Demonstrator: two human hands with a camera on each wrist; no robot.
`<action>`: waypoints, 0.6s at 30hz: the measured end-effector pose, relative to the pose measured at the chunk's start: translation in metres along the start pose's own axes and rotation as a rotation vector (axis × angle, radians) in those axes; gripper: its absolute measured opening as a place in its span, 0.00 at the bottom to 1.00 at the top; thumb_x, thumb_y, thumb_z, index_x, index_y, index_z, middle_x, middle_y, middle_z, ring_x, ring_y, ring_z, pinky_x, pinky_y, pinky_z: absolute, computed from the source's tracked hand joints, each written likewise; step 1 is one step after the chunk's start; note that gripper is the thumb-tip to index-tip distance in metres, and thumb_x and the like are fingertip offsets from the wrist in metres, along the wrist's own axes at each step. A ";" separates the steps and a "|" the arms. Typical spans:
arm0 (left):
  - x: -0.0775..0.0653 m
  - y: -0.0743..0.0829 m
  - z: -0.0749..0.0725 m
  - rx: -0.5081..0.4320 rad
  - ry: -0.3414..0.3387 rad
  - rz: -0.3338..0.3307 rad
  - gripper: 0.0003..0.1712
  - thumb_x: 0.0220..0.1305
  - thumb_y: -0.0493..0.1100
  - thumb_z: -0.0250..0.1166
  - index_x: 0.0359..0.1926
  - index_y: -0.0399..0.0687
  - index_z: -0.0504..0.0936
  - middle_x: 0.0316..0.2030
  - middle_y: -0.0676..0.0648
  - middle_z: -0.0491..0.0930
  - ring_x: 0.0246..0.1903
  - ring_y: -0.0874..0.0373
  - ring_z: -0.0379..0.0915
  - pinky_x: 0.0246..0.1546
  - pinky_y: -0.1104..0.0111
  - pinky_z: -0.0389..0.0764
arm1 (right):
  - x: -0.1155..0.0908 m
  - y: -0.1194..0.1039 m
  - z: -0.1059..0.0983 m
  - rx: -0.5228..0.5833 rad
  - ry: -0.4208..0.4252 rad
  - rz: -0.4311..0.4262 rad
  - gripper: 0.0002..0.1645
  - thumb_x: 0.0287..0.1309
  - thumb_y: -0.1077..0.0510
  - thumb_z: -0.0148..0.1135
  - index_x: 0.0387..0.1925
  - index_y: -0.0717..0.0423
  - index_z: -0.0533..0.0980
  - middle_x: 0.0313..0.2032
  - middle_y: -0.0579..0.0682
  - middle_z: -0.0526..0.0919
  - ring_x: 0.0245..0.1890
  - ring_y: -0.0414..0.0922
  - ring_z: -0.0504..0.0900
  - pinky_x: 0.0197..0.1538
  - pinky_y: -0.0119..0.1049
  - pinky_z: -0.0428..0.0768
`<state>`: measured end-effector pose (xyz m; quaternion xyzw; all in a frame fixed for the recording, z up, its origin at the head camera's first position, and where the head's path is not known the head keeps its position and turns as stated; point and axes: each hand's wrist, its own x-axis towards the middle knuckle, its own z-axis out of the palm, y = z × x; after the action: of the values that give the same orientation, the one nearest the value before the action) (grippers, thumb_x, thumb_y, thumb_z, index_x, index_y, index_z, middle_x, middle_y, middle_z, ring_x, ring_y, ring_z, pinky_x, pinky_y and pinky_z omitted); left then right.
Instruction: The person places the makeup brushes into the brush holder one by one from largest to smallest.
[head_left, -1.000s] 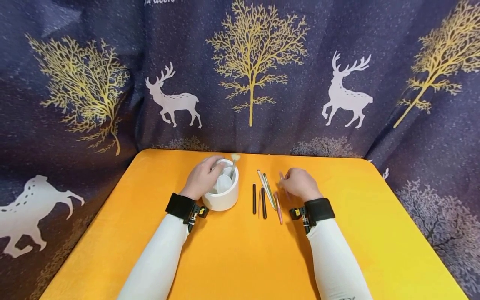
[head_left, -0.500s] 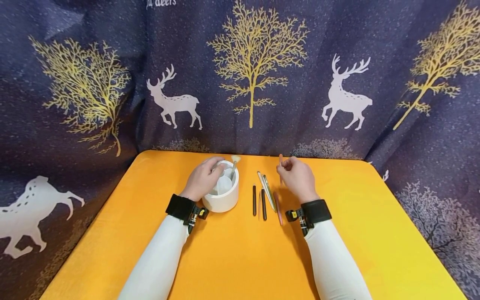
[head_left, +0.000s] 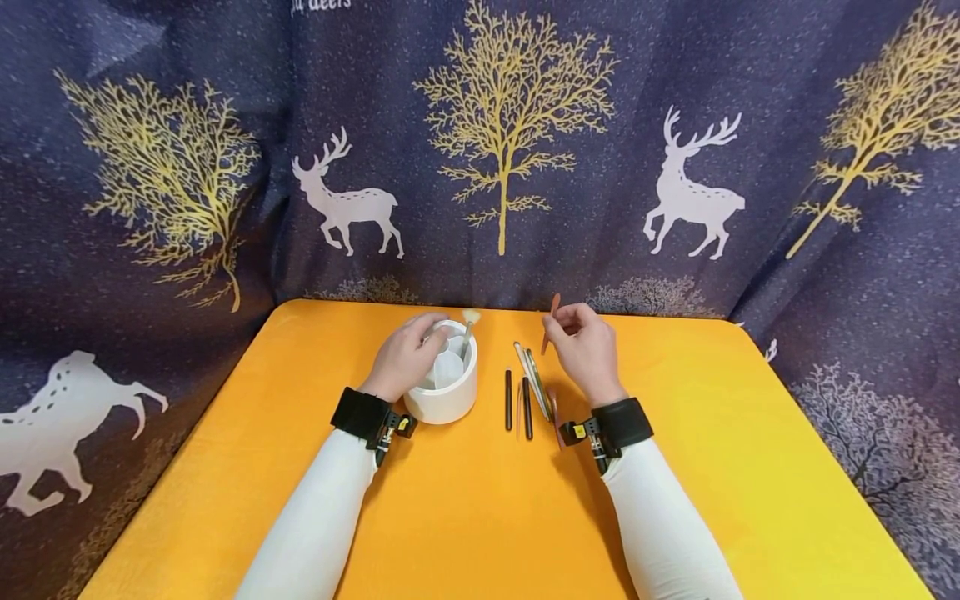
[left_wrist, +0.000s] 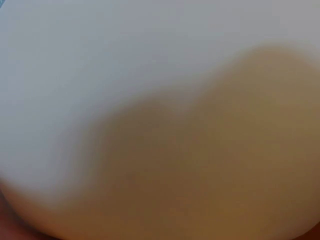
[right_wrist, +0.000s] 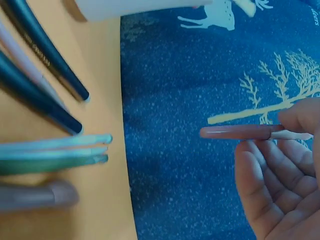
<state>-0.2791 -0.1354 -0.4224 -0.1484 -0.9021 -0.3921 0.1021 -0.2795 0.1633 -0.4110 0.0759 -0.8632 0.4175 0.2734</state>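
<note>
Left hand (head_left: 401, 354): grip clasped on the far-left rim of a white, round, divided container (head_left: 446, 403), which stands upright on the orange-yellow tabletop (head_left: 450, 517), nearer its far-left corner than its far-right. A pale fan-tipped brush (head_left: 468, 329) leans in one compartment. Left wrist view too blurred for detail.

Right hand (head_left: 588, 350): grip pinching a slender reddish-pink stick (head_left: 554, 307) between thumb and fingers, close to the tabletop's far edge, apart from the container. Between container and right wrist lie two black-handled tools (head_left: 528, 408), some slim pale and green handles (head_left: 534, 379) and a pinkish brush (head_left: 555, 417).
</note>
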 end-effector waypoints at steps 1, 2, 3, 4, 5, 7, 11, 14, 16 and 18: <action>0.000 0.000 0.000 0.002 0.002 0.002 0.30 0.75 0.64 0.46 0.67 0.55 0.71 0.63 0.52 0.71 0.61 0.55 0.66 0.61 0.55 0.66 | 0.000 -0.001 0.001 0.033 0.002 -0.002 0.15 0.63 0.41 0.63 0.38 0.46 0.76 0.31 0.41 0.81 0.30 0.38 0.78 0.32 0.38 0.76; 0.000 -0.001 0.001 0.004 0.003 0.004 0.30 0.75 0.64 0.46 0.67 0.55 0.71 0.63 0.52 0.71 0.61 0.55 0.66 0.61 0.55 0.66 | -0.001 -0.003 0.002 0.065 0.002 -0.004 0.15 0.63 0.41 0.63 0.38 0.46 0.76 0.30 0.41 0.81 0.29 0.37 0.78 0.31 0.37 0.77; 0.000 -0.001 0.001 0.005 0.004 0.006 0.30 0.75 0.64 0.46 0.67 0.55 0.71 0.63 0.52 0.71 0.61 0.55 0.66 0.61 0.55 0.66 | -0.001 -0.005 0.002 0.100 0.000 -0.007 0.15 0.63 0.41 0.64 0.38 0.47 0.76 0.30 0.42 0.81 0.28 0.37 0.79 0.30 0.37 0.78; 0.000 -0.001 0.001 0.007 0.004 0.007 0.30 0.75 0.64 0.46 0.67 0.55 0.71 0.63 0.52 0.71 0.61 0.55 0.66 0.61 0.55 0.66 | -0.002 -0.006 0.003 0.135 -0.003 -0.009 0.15 0.63 0.41 0.64 0.38 0.47 0.76 0.30 0.42 0.81 0.27 0.38 0.79 0.29 0.36 0.79; 0.000 -0.002 0.002 0.007 0.005 0.007 0.30 0.75 0.64 0.46 0.67 0.55 0.71 0.63 0.53 0.71 0.61 0.56 0.66 0.61 0.55 0.66 | -0.003 -0.008 0.004 0.169 -0.008 -0.013 0.15 0.63 0.42 0.64 0.38 0.47 0.76 0.30 0.42 0.82 0.26 0.38 0.80 0.29 0.36 0.79; 0.000 -0.002 0.001 0.005 0.005 0.007 0.29 0.75 0.64 0.46 0.66 0.56 0.71 0.63 0.53 0.72 0.61 0.56 0.66 0.60 0.56 0.66 | -0.004 -0.011 0.005 0.237 -0.023 -0.019 0.15 0.63 0.43 0.64 0.39 0.49 0.76 0.30 0.44 0.82 0.27 0.39 0.81 0.31 0.37 0.81; 0.000 -0.002 0.000 -0.004 0.001 0.006 0.29 0.75 0.64 0.46 0.67 0.56 0.71 0.63 0.53 0.71 0.61 0.55 0.66 0.60 0.55 0.66 | -0.005 -0.016 0.009 0.328 -0.050 -0.025 0.14 0.64 0.44 0.64 0.40 0.48 0.76 0.30 0.45 0.83 0.28 0.42 0.83 0.32 0.39 0.82; 0.000 -0.002 0.000 -0.006 -0.005 0.011 0.29 0.75 0.64 0.46 0.67 0.56 0.71 0.63 0.53 0.71 0.61 0.55 0.66 0.60 0.55 0.66 | -0.006 -0.021 0.010 0.358 -0.058 -0.029 0.13 0.64 0.44 0.64 0.41 0.47 0.76 0.31 0.44 0.83 0.29 0.43 0.83 0.32 0.38 0.81; 0.000 -0.002 0.000 -0.005 -0.007 0.016 0.29 0.75 0.65 0.45 0.67 0.58 0.71 0.62 0.53 0.71 0.61 0.55 0.66 0.60 0.55 0.67 | -0.007 -0.025 0.011 0.382 -0.062 -0.033 0.12 0.64 0.46 0.64 0.41 0.48 0.76 0.31 0.46 0.84 0.29 0.45 0.83 0.32 0.38 0.81; 0.000 -0.002 0.000 -0.001 -0.008 0.022 0.28 0.75 0.65 0.45 0.66 0.61 0.71 0.62 0.53 0.72 0.60 0.56 0.67 0.59 0.55 0.68 | -0.009 -0.028 0.011 0.412 -0.064 -0.033 0.12 0.65 0.47 0.64 0.42 0.50 0.76 0.31 0.48 0.84 0.30 0.47 0.83 0.32 0.38 0.81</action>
<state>-0.2800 -0.1373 -0.4237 -0.1600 -0.9005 -0.3910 0.1028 -0.2667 0.1355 -0.4019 0.1577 -0.7664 0.5780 0.2315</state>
